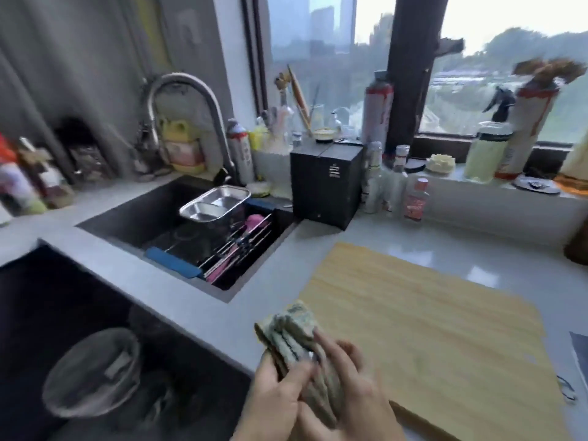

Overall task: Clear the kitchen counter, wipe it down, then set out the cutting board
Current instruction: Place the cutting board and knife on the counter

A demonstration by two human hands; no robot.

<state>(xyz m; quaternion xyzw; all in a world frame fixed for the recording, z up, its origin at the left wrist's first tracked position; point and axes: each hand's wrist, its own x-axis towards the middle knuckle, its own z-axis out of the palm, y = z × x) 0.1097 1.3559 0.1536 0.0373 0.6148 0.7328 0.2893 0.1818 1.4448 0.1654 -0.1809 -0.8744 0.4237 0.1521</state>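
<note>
Pinching a folded cloth (296, 338), both hands (321, 389) finish wiping; the cutting board (423, 319) already lies on the counter (203, 310), so stowing the cloth likely remains.

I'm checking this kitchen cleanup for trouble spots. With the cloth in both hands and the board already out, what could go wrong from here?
1. The cutting board seems to overhang the counter's near edge, so a bump might tip it.
2. The cloth, bunched between the left hand and right hand, could drip on the board if wet.
</note>
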